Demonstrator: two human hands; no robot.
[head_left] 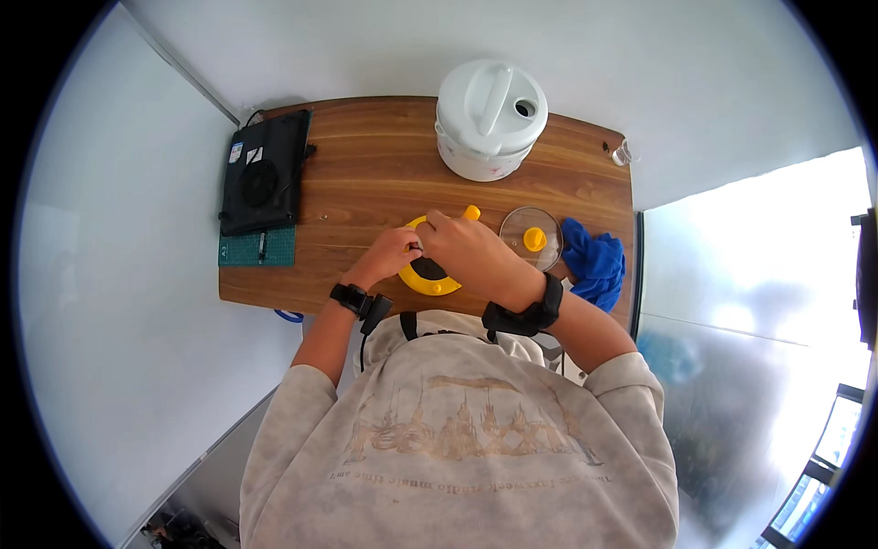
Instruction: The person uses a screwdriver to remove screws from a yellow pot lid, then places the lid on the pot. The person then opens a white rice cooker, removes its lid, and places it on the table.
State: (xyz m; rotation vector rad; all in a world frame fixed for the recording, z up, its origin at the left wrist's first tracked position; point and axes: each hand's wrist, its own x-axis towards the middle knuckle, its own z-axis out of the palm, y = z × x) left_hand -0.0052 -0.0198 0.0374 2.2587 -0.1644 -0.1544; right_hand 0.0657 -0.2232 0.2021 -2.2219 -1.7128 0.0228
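A yellow-rimmed pot [430, 282] with a dark inside stands near the table's front edge, partly hidden under my hands. My left hand [388, 255] is over its left side, thumb and fingers pinched together. Close against it, my right hand [462, 249] is closed above the pot and covers much of the opening. A small dark bit shows between the fingertips of both hands, too small to name. One yellow handle [472, 212] sticks out past my right hand. To the right lies a round glass lid [519, 226] with a yellow knob [535, 240].
A crumpled blue cloth [596, 263] is at the table's right edge. Behind the pot stands a big white lidded container [489, 137]. At left, a flat black appliance [261, 174] overlaps a green cutting mat [236, 253]. A small clear glass [622, 154] sits at the far right corner.
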